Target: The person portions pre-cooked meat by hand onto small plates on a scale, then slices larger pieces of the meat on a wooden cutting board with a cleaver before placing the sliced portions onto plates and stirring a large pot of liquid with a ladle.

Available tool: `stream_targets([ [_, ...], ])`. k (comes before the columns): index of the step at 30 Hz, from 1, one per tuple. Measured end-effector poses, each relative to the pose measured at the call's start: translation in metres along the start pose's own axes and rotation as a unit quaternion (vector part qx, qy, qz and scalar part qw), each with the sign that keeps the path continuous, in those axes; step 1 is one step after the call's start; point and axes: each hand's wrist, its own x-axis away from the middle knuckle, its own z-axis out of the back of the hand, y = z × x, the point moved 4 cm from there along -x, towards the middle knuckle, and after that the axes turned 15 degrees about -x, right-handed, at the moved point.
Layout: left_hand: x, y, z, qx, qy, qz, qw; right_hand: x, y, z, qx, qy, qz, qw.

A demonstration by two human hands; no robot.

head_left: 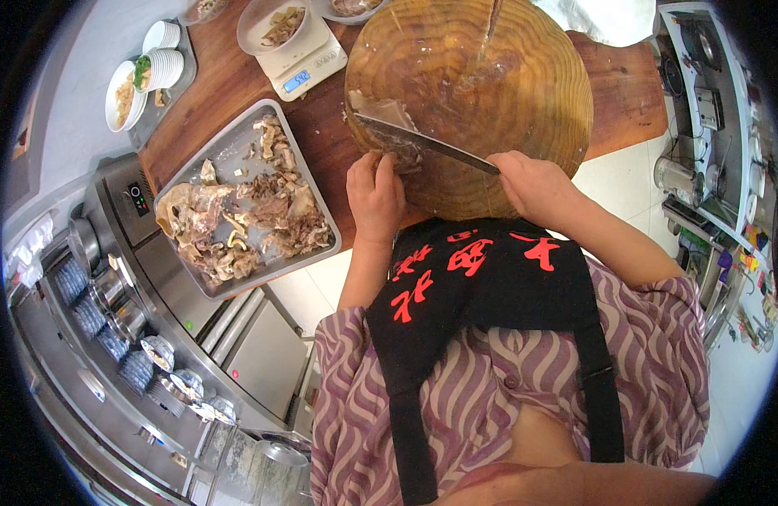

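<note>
My right hand grips the handle of a broad-bladed kitchen knife, whose blade points left across a piece of cooked meat. The meat lies at the left side of a thick round wooden chopping block. Some of it shows beyond the blade and some on my side. My left hand, fingers curled, rests at the block's near left edge against the near part of the meat. Whether its fingertips pinch the meat is hidden from me.
Left of the block, a metal tray carries cut cooked meat. Behind it, a digital kitchen scale holds a bowl of meat slices. Stacked white bowls stand on another tray at the far left. A white bag lies beyond the block's right side.
</note>
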Motion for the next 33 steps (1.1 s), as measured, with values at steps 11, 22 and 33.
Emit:
stream_targets([
  [11,-0.002,0.005,0.003,-0.023,-0.007,-0.014,1.0,-0.008,0.003,-0.003,0.016,-0.022,-0.016,1.0],
  [22,-0.003,0.001,0.001,-0.006,-0.031,-0.018,0.999,-0.003,-0.025,-0.002,0.124,-0.046,0.009,0.991],
  [33,-0.003,0.004,-0.001,0.01,-0.093,-0.001,0.996,-0.058,-0.032,-0.04,0.102,-0.02,0.05,0.993],
])
